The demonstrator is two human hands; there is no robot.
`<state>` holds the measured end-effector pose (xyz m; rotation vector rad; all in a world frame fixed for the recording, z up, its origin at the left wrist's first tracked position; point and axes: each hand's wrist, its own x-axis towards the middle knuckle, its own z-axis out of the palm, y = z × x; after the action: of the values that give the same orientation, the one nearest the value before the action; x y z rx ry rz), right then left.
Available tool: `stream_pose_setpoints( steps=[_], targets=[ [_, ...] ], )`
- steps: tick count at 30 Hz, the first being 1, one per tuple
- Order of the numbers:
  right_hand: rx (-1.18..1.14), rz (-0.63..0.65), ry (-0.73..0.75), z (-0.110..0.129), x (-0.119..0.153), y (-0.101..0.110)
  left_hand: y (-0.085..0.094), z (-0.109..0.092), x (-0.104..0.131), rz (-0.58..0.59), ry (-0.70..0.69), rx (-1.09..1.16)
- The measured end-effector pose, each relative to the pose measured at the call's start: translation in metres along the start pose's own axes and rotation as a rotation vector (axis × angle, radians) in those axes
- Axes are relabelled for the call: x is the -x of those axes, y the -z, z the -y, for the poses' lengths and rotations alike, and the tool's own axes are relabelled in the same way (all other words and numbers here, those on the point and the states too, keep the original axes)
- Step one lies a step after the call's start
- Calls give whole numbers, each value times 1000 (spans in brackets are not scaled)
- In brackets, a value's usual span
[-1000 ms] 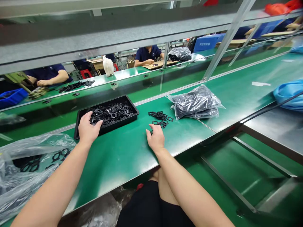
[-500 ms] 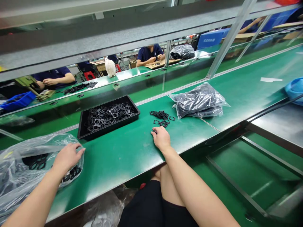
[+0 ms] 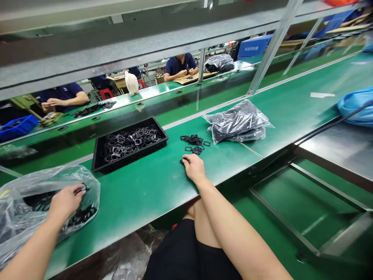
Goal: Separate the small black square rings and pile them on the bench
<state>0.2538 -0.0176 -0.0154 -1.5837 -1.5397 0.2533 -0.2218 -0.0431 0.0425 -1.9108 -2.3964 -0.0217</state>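
Observation:
My left hand is over the mouth of a clear plastic bag that holds black ring-shaped plastic parts. Its thumb and fingers pinch one black ring part. On the green work surface, my right hand is closed, with a bit of a small black part showing at its fingertips; the rest of that part is hidden. Just beyond the right hand lies a small pile of black ring parts. A black tray full of similar black parts sits between and beyond my hands.
A sealed clear bag of black parts lies right of the pile. A metal post rises behind it, and a shelf crosses above. Blue cloth-like material is at far right. Two co-workers sit across the line.
My left hand has moved left and down over the bag, and a black ring part now shows in its fingers. The right hand stays near the pile, its small black part more visible.

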Motion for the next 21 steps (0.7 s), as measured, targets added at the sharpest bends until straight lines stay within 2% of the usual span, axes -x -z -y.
stream_pose_setpoints(
  steps=[5, 8, 12, 16, 18, 21],
  targets=[
    [-76, -21, -46, 0, 0, 0, 18, -20, 5, -168, 27, 86],
    [-102, -29, -50, -1, -1, 0, 22, -50, 10, -256, 64, 363],
    [-143, -18, -77, -4, -1, -2, 15, -110, 17, -120, 28, 949],
    [-181, 2, -124, -6, 0, -4, 5, -172, 25, 1, 21, 1339],
    [-197, 1, -137, -7, 1, -4, 0, -193, 27, 111, 43, 1500],
    [-240, 0, -160, -6, 2, -3, -11, -210, 28, 218, 28, 1617]
  ],
)
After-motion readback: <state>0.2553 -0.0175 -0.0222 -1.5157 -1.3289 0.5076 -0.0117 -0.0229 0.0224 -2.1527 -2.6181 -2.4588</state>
